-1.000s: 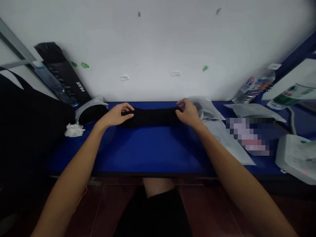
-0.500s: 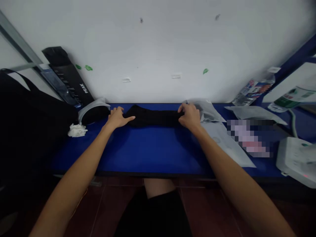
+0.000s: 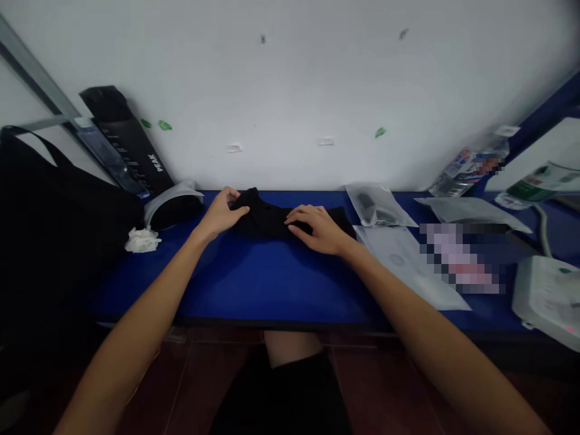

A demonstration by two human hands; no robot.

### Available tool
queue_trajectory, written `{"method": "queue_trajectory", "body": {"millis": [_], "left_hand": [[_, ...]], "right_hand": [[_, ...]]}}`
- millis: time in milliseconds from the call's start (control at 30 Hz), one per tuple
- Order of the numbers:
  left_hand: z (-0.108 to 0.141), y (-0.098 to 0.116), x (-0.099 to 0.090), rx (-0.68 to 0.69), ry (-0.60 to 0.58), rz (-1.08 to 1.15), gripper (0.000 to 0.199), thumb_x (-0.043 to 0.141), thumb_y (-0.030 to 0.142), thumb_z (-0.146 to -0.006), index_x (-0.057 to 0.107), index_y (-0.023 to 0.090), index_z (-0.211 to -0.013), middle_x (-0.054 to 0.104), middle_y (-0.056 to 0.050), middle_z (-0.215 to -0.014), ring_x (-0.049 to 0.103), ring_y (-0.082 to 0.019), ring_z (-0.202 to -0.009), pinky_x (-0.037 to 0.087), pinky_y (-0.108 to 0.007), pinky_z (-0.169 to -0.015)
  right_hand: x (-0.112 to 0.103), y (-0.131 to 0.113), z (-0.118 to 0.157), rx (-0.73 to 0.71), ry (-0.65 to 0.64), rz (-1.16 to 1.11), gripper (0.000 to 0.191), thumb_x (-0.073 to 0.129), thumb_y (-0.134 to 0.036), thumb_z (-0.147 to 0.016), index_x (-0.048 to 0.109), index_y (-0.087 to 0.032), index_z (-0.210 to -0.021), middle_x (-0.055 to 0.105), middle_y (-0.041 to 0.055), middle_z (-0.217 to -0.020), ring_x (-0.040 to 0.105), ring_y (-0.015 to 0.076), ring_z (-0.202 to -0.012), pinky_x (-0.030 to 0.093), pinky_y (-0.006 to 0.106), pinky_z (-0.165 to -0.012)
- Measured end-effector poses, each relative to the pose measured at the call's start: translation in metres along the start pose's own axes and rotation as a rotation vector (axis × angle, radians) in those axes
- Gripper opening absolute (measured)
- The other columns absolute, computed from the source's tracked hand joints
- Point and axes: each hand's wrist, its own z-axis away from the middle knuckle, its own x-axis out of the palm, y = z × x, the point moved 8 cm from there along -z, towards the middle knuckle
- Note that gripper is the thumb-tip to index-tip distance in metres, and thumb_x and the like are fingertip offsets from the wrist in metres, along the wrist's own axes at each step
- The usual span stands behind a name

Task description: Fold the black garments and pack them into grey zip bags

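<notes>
A black sock [image 3: 267, 220] lies lengthwise on the blue tabletop, its heel part bunched up on the left. My left hand [image 3: 223, 211] is closed around the sock's left end, thumb on the near side. My right hand [image 3: 317, 228] bears on the middle of the sock, with thumb and fingertips close together on the fabric. Beyond that hand, the sock's right end lies loose, next to a clear zip bag [image 3: 383, 205] with something dark inside.
On the left are a black backpack [image 3: 58, 229], crumpled tissue [image 3: 142, 240], a black tube marked PEAK [image 3: 136, 145] and a bottle [image 3: 106, 157]. To the right lie a flat frosted bag [image 3: 408, 266], another clear bag [image 3: 473, 212], bottles [image 3: 480, 160] and a white device [image 3: 546, 296].
My right hand has moved left from the sock's right end to its middle, leaving that end free. The sock is now bunched at the left, where my left hand stays, slightly raised.
</notes>
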Motion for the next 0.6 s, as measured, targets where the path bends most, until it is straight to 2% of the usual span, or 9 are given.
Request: {"method": "queue_trajectory", "body": {"millis": [67, 233, 333, 400, 467, 500, 600], "left_hand": [[0.003, 0.012, 0.000, 0.053, 0.023, 0.045, 0.033, 0.084, 0.025, -0.076, 0.063, 0.023, -0.101, 0.073, -0.007, -0.106, 0.069, -0.025, -0.102, 0.057, -0.043, -0.095], [0.013, 0.040, 0.008, 0.181, 0.034, 0.194, 0.034, 0.085, 0.026, -0.076, 0.064, 0.024, -0.103, 0.073, -0.002, -0.102, 0.070, -0.023, -0.109, 0.052, -0.043, -0.111], [0.022, 0.054, 0.021, 0.188, -0.043, 0.259, 0.036, 0.084, 0.033, -0.081, 0.065, 0.025, -0.111, 0.075, -0.002, -0.107, 0.071, -0.023, -0.112, 0.053, -0.042, -0.110], [0.029, 0.062, 0.034, 0.174, -0.141, 0.232, 0.034, 0.078, 0.039, -0.090, 0.067, 0.025, -0.119, 0.077, -0.005, -0.114, 0.072, -0.024, -0.116, 0.054, -0.041, -0.109], [0.037, 0.069, 0.045, 0.175, -0.239, 0.139, 0.034, 0.069, 0.045, -0.099, 0.068, 0.024, -0.126, 0.078, -0.007, -0.122, 0.072, -0.026, -0.119, 0.054, -0.042, -0.110], [0.040, 0.071, 0.050, 0.194, -0.281, 0.084, 0.036, 0.064, 0.048, -0.102, 0.069, 0.024, -0.129, 0.077, -0.008, -0.127, 0.071, -0.027, -0.122, 0.053, -0.042, -0.112], [0.048, 0.071, 0.062, 0.283, -0.389, -0.049, 0.046, 0.046, 0.055, -0.111, 0.073, 0.024, -0.132, 0.074, -0.008, -0.139, 0.066, -0.028, -0.133, 0.047, -0.043, -0.119]], "right_hand": [[0.001, -0.005, -0.001, -0.015, -0.007, -0.036, 0.039, 0.046, -0.044, -0.112, 0.075, -0.030, -0.134, 0.068, 0.0096, -0.152, 0.061, 0.0332, -0.139, 0.043, 0.056, -0.116], [0.028, -0.009, 0.000, 0.028, -0.225, -0.083, 0.057, 0.036, -0.057, -0.115, 0.064, -0.030, -0.156, 0.051, 0.0091, -0.172, 0.043, 0.0345, -0.161, 0.030, 0.063, -0.130], [0.034, -0.014, 0.001, 0.021, -0.259, -0.115, 0.061, 0.032, -0.060, -0.115, 0.061, -0.030, -0.160, 0.046, 0.0094, -0.175, 0.037, 0.0326, -0.165, 0.025, 0.063, -0.134], [0.034, -0.017, 0.001, -0.001, -0.262, -0.142, 0.058, 0.037, -0.058, -0.114, 0.063, -0.028, -0.157, 0.049, 0.0104, -0.173, 0.038, 0.0324, -0.165, 0.022, 0.065, -0.135], [0.027, -0.020, 0.000, -0.041, -0.221, -0.174, 0.047, 0.052, -0.048, -0.109, 0.071, -0.030, -0.148, 0.062, 0.0087, -0.162, 0.050, 0.0325, -0.157, 0.020, 0.066, -0.136], [0.019, -0.019, -0.001, -0.055, -0.167, -0.192, 0.039, 0.060, -0.039, -0.104, 0.077, -0.030, -0.138, 0.071, 0.0070, -0.152, 0.058, 0.0320, -0.150, 0.024, 0.065, -0.135], [-0.015, -0.003, -0.003, 0.014, 0.120, -0.247, 0.029, 0.061, -0.016, -0.088, 0.085, -0.029, -0.100, 0.085, 0.0038, -0.116, 0.076, 0.0288, -0.118, 0.049, 0.055, -0.120]]}}
